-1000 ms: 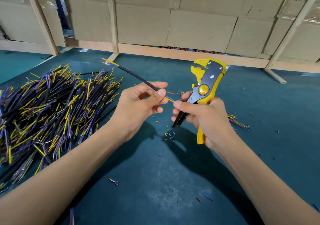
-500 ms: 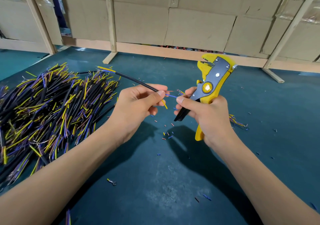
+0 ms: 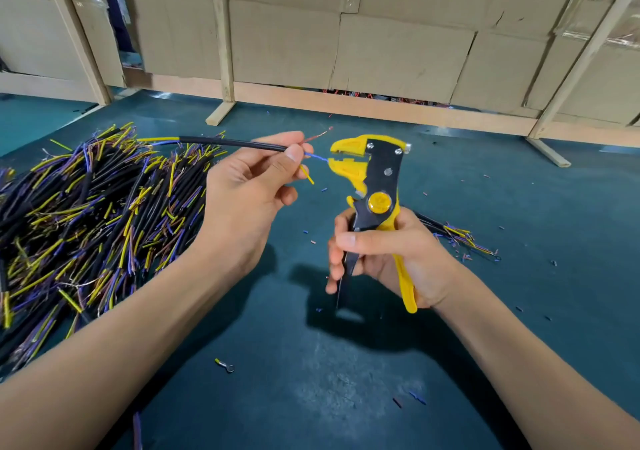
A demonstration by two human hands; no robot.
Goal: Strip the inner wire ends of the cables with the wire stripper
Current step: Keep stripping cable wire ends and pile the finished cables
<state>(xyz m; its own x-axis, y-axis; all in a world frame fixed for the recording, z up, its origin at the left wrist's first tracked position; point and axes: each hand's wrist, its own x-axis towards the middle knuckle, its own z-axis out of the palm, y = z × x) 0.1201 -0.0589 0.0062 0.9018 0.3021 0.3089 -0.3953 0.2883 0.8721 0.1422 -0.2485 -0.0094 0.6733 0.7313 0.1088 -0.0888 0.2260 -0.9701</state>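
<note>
A small ring terminal (image 3: 225, 366) lies nearest on the dark teal table (image 3: 346, 397). Above it, the right hand (image 3: 391, 259) grips the handles of the yellow wire stripper (image 3: 375, 193), held upright with its jaws apart. The left hand (image 3: 252, 186) pinches a black cable (image 3: 232, 143) between thumb and fingers; its blue inner wire (image 3: 316, 156) reaches to the stripper's mouth. A big pile of cables (image 3: 79, 214) lies to the left, a few cables (image 3: 457, 238) to the right. Cardboard panels (image 3: 398, 44) stand behind

Left hand (image 3: 249, 186) pinching black cable (image 3: 232, 143), blue wire (image 3: 317, 156) at stripper (image 3: 372, 179) mouth
</note>
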